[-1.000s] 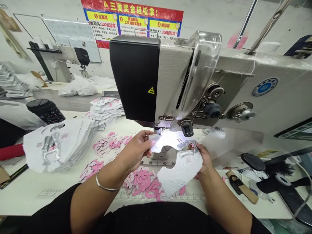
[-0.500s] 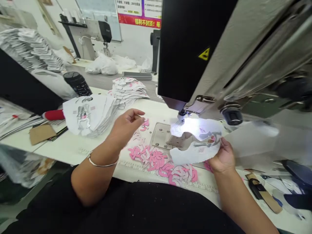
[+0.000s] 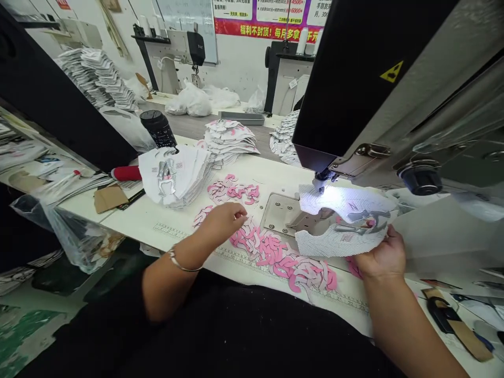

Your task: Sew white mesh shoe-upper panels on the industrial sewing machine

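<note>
Through the head camera I had the right hand (image 3: pixel 380 257) firmly grasping a white mesh piece (image 3: pixel 334 244) by its near edge. The far corner of the piece lay just under the presser foot (image 3: pixel 323 181) of the sewing machine (image 3: pixel 378 100), bright in the machine's lamp, and the rest of it hung over the metal plate (image 3: pixel 281 214). A silver and pink shape (image 3: pixel 364 220) showed on the piece. The left hand (image 3: pixel 222 223) had let go of everything: its fingers were loosely curled and empty, right by a spread of pink pieces (image 3: pixel 275 257), though I could not tell whether they touched.

As for what was done and what was left, I could only judge from the piles. A thick stack of white pieces (image 3: pixel 175 176) lay to the left of the plate, a second stack (image 3: pixel 228 142) stood behind it, and a third (image 3: pixel 285 139) sat beyond the machine's head. More pink pieces (image 3: pixel 232 190) lay loose on the table (image 3: pixel 129 226). The glare hid any stitching on the piece in hand, so I could not say whether it had been sewn, nor which stacks were finished and which were waiting.
</note>
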`<state>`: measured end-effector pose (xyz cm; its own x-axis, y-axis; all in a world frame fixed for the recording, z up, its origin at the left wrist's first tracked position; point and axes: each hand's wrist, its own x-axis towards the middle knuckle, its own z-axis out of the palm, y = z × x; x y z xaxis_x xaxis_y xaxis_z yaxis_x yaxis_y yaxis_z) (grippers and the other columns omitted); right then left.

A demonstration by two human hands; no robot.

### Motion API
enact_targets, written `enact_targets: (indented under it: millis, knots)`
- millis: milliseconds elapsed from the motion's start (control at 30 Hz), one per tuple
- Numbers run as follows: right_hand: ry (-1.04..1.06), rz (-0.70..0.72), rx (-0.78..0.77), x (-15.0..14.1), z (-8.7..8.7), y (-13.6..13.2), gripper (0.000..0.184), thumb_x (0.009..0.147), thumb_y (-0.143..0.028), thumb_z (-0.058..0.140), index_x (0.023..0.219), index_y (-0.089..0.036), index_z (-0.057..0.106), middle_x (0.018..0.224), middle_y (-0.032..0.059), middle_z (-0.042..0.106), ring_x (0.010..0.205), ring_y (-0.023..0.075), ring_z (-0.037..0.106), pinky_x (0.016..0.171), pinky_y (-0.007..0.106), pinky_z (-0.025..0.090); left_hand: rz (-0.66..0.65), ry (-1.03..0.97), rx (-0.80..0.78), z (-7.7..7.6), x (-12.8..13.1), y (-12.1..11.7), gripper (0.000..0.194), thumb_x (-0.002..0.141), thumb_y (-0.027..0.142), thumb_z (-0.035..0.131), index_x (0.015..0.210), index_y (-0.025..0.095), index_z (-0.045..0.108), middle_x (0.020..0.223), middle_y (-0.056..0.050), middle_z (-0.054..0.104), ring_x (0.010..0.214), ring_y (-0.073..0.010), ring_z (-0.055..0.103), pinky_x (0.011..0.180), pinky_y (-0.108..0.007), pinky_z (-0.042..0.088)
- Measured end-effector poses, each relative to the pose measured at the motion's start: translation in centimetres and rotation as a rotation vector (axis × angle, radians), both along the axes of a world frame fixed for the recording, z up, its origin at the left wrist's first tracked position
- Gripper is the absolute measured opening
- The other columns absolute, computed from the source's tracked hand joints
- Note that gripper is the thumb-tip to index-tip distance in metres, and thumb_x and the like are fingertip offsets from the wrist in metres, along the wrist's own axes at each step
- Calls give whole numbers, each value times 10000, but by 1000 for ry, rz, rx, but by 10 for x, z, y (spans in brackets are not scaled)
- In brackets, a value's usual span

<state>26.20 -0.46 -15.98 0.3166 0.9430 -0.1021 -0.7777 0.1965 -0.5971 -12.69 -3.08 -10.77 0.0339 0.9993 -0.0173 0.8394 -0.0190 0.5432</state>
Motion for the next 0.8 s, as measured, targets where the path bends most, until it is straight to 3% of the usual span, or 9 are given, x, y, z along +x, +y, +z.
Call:
enact_targets:
  millis: [133,267,367,433,533,633,700,733,800]
  knots:
    - [48,37,-43,-8,6,-2,178,813,-288,527,937,-226,639,723,-42,666,743,176,693,823,440,593,25,57,-59,-43,16,27,182,795,236,588,950,197,674,995,-70,702,895,-230,635,689,-319,433]
    - [64,26,-19,-12,7,1,172,779,-262,542,907,-219,648,780,-30,698,782,173,697,820,398,591,13,46,-87,-48,18,30,286,792,188,538,1063,193,627,850,-32,706,787,-208,638,639,-307,417]
    - [-79,-50,-34,-12,6,4,150,759,-279,554,857,-202,638,780,-9,691,780,185,694,742,376,597,19,15,-79,-41,17,28,284,817,226,520,1084,197,614,814,-13,700,750,-192,640,634,-298,425]
    - [-246,-187,-46,-8,6,6,119,744,-285,579,808,-192,615,732,-14,662,694,165,665,639,330,583,55,-23,-40,-33,19,26,258,844,283,508,1068,207,612,843,-12,701,749,-182,642,649,-294,438]
    - [-409,-411,-19,2,11,2,91,734,-260,637,782,-199,590,602,-73,552,511,87,521,457,196,446,134,-162,57,-16,25,17,196,845,398,545,917,228,612,812,6,696,688,-167,632,625,-283,441]
    - [-523,-547,53,4,26,-18,98,743,-219,680,794,-222,597,578,-90,486,488,65,428,430,164,341,162,-351,90,8,35,3,211,814,444,605,822,236,574,711,19,683,655,-182,651,593,-279,442]
    - [-666,-557,119,-7,41,-37,89,746,-205,706,750,-224,620,609,-61,513,529,84,453,475,201,376,157,-456,118,24,43,-5,224,809,451,625,808,237,558,733,6,705,699,-203,685,610,-287,468]
    - [-942,-518,209,-18,50,-47,72,782,-219,691,736,-222,636,643,-33,538,566,104,481,511,232,404,140,-470,157,31,47,-9,221,814,448,627,802,238,559,762,-2,718,716,-209,695,620,-294,480]
    - [-1374,-284,441,-45,70,-64,72,844,-265,645,778,-238,654,676,-4,580,612,144,534,540,278,423,48,-400,299,41,58,-15,180,834,410,617,782,242,574,833,-16,737,754,-212,702,653,-310,500]
